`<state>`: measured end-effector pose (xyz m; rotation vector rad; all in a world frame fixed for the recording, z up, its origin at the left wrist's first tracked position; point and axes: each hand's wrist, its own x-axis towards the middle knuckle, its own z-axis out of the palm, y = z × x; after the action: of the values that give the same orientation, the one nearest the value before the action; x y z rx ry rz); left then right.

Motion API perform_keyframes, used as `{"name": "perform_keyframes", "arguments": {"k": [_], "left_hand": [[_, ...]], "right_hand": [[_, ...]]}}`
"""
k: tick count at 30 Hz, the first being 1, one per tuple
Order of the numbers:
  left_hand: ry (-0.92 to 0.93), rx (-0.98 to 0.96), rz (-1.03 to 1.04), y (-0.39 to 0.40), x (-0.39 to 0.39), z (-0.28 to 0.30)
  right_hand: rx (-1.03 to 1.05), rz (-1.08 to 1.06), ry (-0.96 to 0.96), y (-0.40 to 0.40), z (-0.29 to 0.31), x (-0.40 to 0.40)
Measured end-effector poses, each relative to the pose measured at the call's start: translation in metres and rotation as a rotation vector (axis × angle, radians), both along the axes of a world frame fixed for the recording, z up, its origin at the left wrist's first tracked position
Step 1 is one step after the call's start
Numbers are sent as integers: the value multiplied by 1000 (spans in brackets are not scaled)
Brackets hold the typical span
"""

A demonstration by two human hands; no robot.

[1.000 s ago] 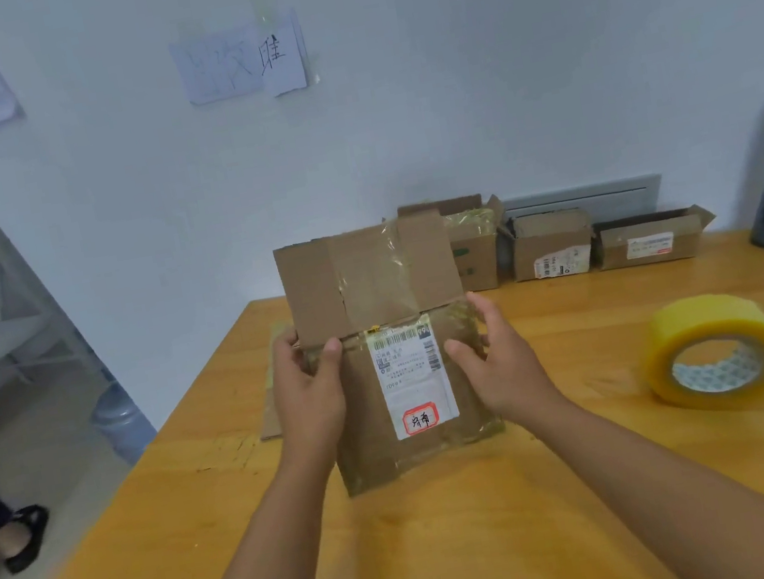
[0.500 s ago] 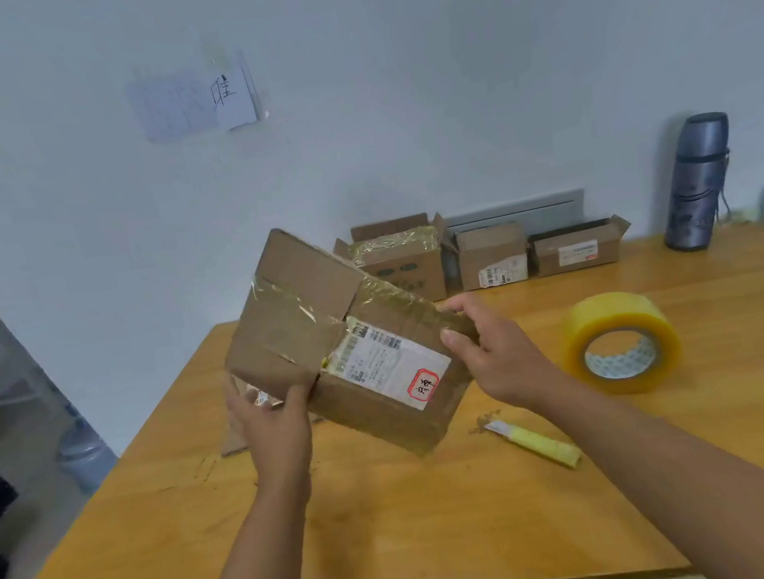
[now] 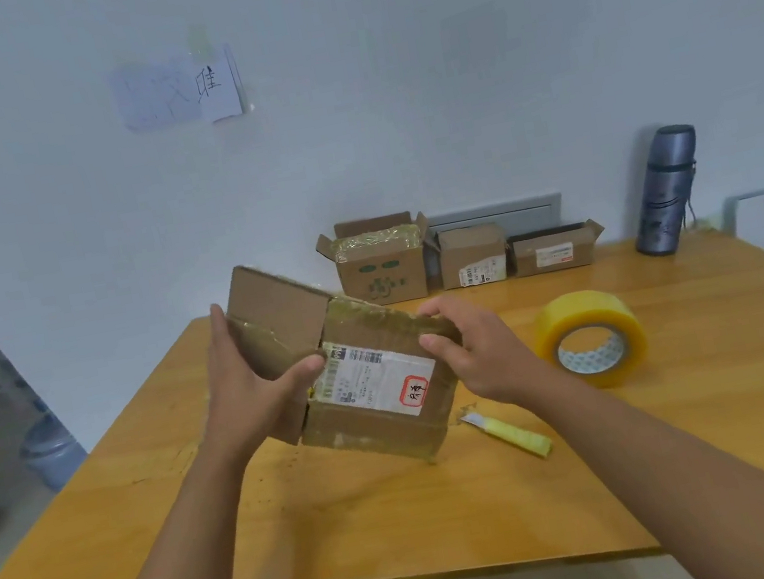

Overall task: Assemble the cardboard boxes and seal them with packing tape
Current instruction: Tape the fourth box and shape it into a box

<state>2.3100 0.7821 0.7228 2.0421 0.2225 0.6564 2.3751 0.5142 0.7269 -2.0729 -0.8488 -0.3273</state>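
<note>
Head view has you holding a used cardboard box (image 3: pixel 376 382) in the air above the wooden table (image 3: pixel 358 513), tilted so its labelled face looks up at you, which reads as a way to check the flaps and old tape before folding them shut. Your left hand (image 3: pixel 244 390) grips the box's left end, thumb pressed on the front near the shipping label (image 3: pixel 380 379) and fingers wrapped behind the raised flap (image 3: pixel 275 303), probably to steady that loose flap. Your right hand (image 3: pixel 472 350) pinches the upper right edge, fingers curled over the top, so the two hands share the weight and can turn the box. The roll of packing tape (image 3: pixel 590 339) stands on its edge just to your right, near at hand for sealing, and a yellow-handled cutter (image 3: pixel 512 432) lies on the table below the box's right corner, likely kept close for cutting tape. Three other boxes (image 3: pixel 460 255) sit in a row against the wall with flaps open, and a grey flask (image 3: pixel 666 190) stands to their right. Hidden from you: the box's underside and far side, and the fingertips behind the flap. You cannot tell whether the box holds anything. The label text is too small to read, and a small dark object at the right frame edge is cut off.
</note>
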Motion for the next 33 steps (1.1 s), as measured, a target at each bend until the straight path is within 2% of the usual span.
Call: {"name": "perform_keyframes", "arguments": {"k": [5, 11, 16, 20, 25, 29, 33], "left_hand": [[-15, -12, -62, -3, -5, -11], [7, -80, -43, 5, -13, -36], [2, -120, 5, 0, -17, -50], [-27, -177, 27, -3, -12, -60], [-117, -326, -17, 1, -6, -69], [-150, -376, -63, 5, -7, -69], [-157, -406, -64, 4, -9, -64]], "right_hand": [[90, -77, 1, 4, -4, -1], [244, -161, 109, 19, -15, -14], [434, -68, 430, 24, -42, -28], [453, -9, 580, 25, -74, -32], [496, 101, 629, 25, -63, -22], [452, 233, 691, 22, -54, -15], [490, 171, 633, 24, -50, -11]]}}
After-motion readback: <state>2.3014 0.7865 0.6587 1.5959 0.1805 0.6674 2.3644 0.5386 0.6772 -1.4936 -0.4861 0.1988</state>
